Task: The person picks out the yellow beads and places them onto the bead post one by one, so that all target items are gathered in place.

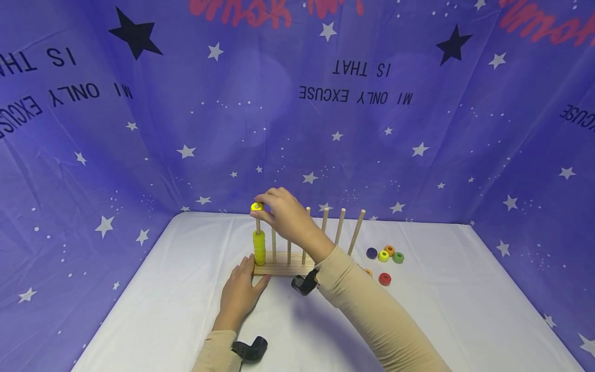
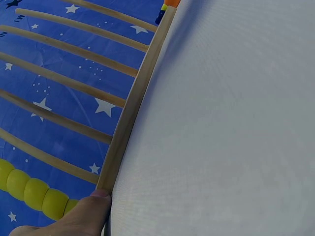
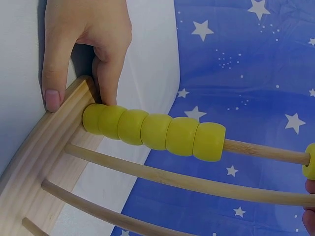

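A wooden bead rack with a flat base (image 1: pixel 279 269) and several upright rods stands on the table. Its leftmost rod carries a stack of yellow beads (image 3: pixel 156 132). My right hand (image 1: pixel 290 217) pinches another yellow bead (image 1: pixel 256 206) at the top of that rod, above the stack with bare rod between. At the base's left end my left hand (image 1: pixel 239 292) grips the wood, thumb along the front edge and fingers on the far side. In the right wrist view, the left hand (image 3: pixel 88 39) straddles the base end; only fingertips of the right hand show at the edge.
Right of the rack lie loose beads: dark blue (image 1: pixel 372 253), yellow (image 1: pixel 383 256), orange (image 1: pixel 389 250), green (image 1: pixel 398 258) and red (image 1: pixel 385 279). Another orange bead (image 1: pixel 369 272) is partly hidden by the right sleeve. A starry purple-blue cloth (image 1: pixel 297 129) encloses the white table (image 1: pixel 446 310).
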